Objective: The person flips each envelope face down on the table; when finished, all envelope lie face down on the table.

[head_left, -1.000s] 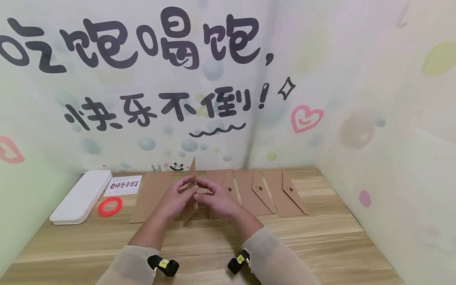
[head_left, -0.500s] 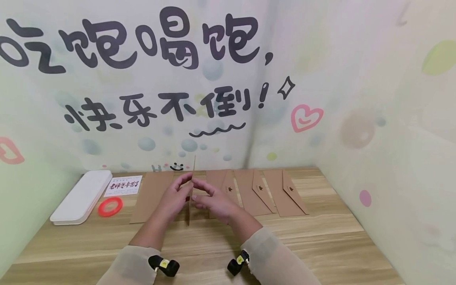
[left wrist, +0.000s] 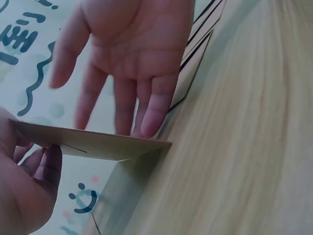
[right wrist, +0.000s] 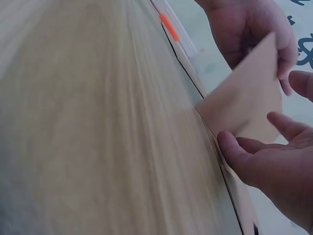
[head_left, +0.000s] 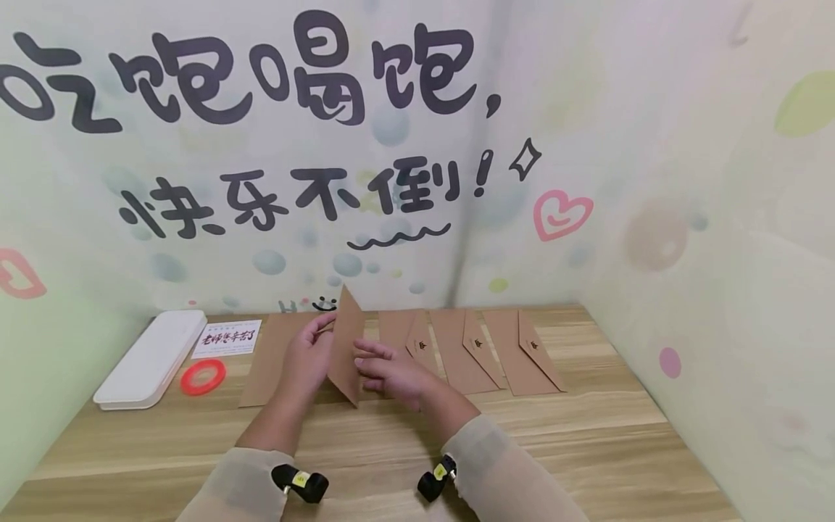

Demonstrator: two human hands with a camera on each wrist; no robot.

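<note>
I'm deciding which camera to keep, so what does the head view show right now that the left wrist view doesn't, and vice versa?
Only the head view shows the white case, the printed card and the red ring.

Only the left wrist view shows the palm of the right hand.

Both show the left hand holding a brown envelope, more envelopes on the wooden table, and dark lettering on the wall.

A small desk booth, by the look of it: a wood-grain tabletop [head_left: 620, 449] enclosed on three sides by pale walls [head_left: 737, 304] printed with Chinese lettering [head_left: 320, 174] and bubbles [head_left: 391, 127]. Home or shop, the tight view cannot tell.
</note>
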